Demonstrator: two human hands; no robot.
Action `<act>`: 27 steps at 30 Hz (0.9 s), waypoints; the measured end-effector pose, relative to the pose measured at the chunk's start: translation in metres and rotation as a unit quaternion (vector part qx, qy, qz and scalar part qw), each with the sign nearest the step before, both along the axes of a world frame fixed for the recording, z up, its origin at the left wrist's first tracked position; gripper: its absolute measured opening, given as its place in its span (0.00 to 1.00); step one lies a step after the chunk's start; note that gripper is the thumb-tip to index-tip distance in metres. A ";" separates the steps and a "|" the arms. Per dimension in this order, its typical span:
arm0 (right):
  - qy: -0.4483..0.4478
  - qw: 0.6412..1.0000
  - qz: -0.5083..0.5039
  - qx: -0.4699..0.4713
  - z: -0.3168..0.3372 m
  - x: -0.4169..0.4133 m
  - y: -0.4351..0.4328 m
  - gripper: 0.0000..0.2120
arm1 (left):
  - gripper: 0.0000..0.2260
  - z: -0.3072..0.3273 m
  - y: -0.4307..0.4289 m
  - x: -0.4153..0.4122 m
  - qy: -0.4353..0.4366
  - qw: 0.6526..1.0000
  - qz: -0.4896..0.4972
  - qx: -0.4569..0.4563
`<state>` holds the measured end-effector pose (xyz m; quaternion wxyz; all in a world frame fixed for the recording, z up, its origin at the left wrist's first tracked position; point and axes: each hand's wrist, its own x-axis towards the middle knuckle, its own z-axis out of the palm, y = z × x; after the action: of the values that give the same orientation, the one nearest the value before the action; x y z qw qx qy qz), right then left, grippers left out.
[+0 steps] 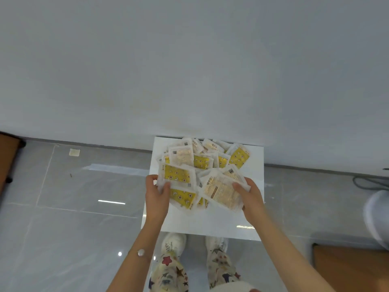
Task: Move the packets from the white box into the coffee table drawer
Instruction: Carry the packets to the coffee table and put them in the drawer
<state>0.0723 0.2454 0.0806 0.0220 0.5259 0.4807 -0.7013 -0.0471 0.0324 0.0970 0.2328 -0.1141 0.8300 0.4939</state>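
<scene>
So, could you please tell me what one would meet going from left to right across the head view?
Brown furniture edge, scrap of paper on the floor, left hand, yellow packet it grips, pale packet, right hand gripping it, grey cable.

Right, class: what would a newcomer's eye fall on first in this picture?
The heap of yellow and pale packets in the white box, mid-frame by the wall. Next, two hands at its near edge: the left hand grips yellow packets, the right hand pale ones. Star-patterned trousers show below.
</scene>
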 end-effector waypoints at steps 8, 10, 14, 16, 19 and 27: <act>0.060 0.992 0.099 0.041 0.166 -0.035 -0.054 0.13 | 0.20 0.150 -0.065 0.036 0.007 0.986 0.097 0.137; 0.076 0.987 0.136 0.048 0.203 -0.040 -0.073 0.12 | 0.19 0.181 -0.087 0.045 0.001 0.977 0.136 0.162; 0.113 0.975 0.187 0.050 0.262 -0.057 -0.116 0.13 | 0.14 0.230 -0.143 0.050 0.028 0.962 0.209 0.171; 0.123 0.968 0.212 0.054 0.284 -0.062 -0.142 0.14 | 0.12 0.247 -0.178 0.054 0.049 0.952 0.248 0.176; 0.135 0.956 0.255 0.052 0.305 -0.070 -0.189 0.13 | 0.13 0.267 -0.240 0.066 0.071 0.928 0.309 0.196; 0.159 0.928 0.336 0.021 0.344 -0.107 -0.348 0.10 | 0.14 0.300 -0.417 0.102 0.115 0.865 0.442 0.207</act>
<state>-0.0350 -0.1022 0.4245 0.1686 0.2155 0.6410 -0.7171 0.0551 -0.3841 0.3970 -0.0892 -0.3607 0.5921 0.7151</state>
